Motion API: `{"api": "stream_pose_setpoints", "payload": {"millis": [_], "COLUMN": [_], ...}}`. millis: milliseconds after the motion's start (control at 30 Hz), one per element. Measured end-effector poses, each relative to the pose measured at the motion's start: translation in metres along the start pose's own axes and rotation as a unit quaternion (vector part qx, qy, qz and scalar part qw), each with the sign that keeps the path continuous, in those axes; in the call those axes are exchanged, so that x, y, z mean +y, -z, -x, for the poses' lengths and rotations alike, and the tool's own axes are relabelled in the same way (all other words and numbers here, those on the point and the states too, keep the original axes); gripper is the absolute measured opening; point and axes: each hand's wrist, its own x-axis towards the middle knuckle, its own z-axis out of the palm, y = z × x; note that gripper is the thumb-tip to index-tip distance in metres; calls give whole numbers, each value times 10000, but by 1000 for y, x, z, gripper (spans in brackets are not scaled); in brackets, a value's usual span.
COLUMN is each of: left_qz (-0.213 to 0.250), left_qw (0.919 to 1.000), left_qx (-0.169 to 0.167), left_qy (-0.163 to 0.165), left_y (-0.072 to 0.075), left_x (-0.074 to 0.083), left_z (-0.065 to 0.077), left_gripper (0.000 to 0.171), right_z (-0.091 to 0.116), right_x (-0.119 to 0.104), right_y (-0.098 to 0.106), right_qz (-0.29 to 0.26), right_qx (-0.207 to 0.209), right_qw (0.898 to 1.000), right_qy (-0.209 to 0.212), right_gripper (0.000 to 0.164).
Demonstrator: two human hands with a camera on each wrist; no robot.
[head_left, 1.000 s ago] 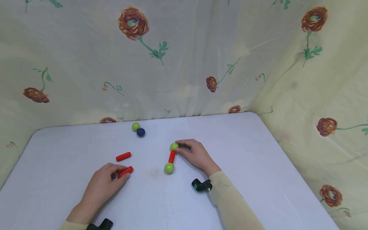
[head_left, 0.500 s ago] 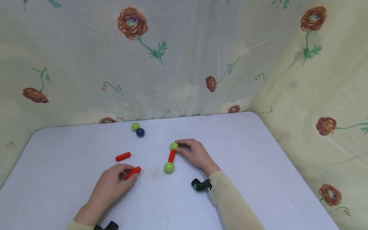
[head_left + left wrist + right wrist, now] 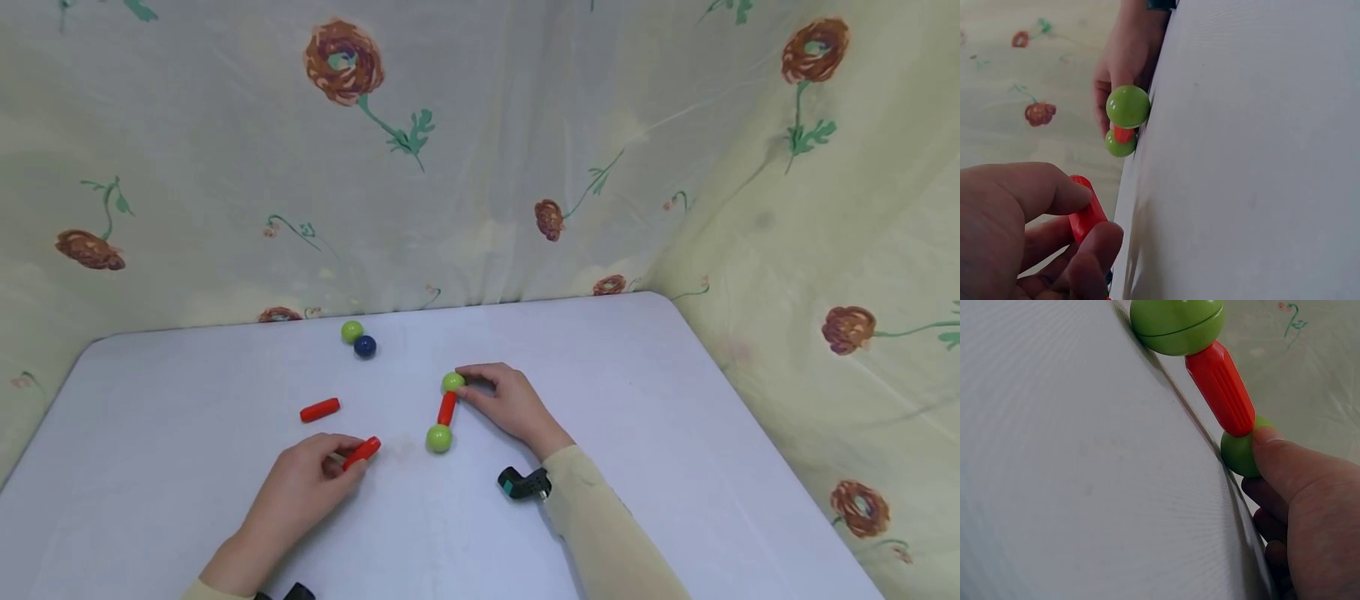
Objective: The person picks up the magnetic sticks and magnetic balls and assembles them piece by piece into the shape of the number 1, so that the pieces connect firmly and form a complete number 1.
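Left of centre over the white table (image 3: 675, 417), our left hand (image 3: 303, 483) pinched a red rod (image 3: 363, 452); to its right, our right hand (image 3: 516, 408) pinched the far green ball (image 3: 452, 382) of a ball-and-rod piece (image 3: 446, 409).

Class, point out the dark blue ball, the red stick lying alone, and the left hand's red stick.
Dark blue ball (image 3: 365, 347), head view, visible middle.
Lone red stick (image 3: 320, 410), head view, middle of length.
Held red stick (image 3: 1087, 216), left wrist view, uncovered middle.

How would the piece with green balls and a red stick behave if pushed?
The piece might roll sideways on its round green balls. It's probably stiff, as the red stick looks straight and hard-edged. The balls' shine hints at slipperiness.
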Motion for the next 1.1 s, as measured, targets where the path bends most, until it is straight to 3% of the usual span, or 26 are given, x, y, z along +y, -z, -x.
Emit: {"api": "stream_pose_setpoints", "payload": {"millis": [400, 1100], "left_qz": [200, 427], "left_qw": [9995, 9986], "left_qx": [-234, -70], "left_qy": [110, -316], "left_y": [-13, -35], "left_x": [9, 20], "left_z": [5, 4], "left_gripper": [26, 21], "right_z": [2, 1], "right_x": [0, -1], "right_y": [-1, 0], "right_qz": [-9, 0], "right_qx": [-38, -39], "right_qw": [10000, 10000], "right_qy": [-47, -62], "right_gripper": [39, 38]}}
